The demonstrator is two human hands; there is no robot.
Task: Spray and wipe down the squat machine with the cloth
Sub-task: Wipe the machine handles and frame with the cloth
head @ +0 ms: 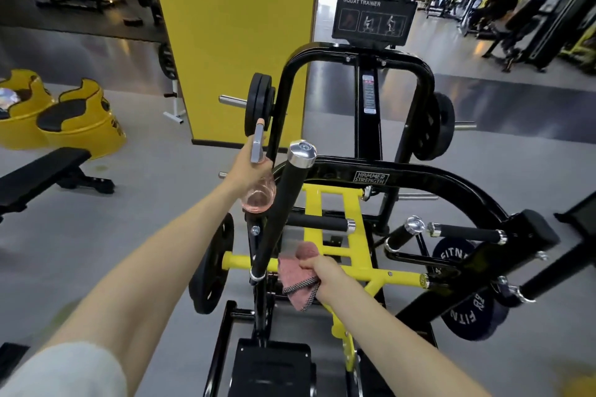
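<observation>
Two grips | left hand (248,169): rounded bottle (259,196) | right hand (324,272): woven cloth (296,271)

Glossy black painted squat machine (354,56); matt foam grip (283,203), polished metal cap (302,151); woven pink cloth (298,271); clear plastic spray bottle (259,193)

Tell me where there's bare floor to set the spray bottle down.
Bare grey floor lies left of the squat machine, between the black bench and the near weight plate. Crowded: the yellow frame and handles inside the machine.

"SQUAT TRAINER" placard (374,19), "HAMMER STRENGTH" frame (425,178)
</observation>
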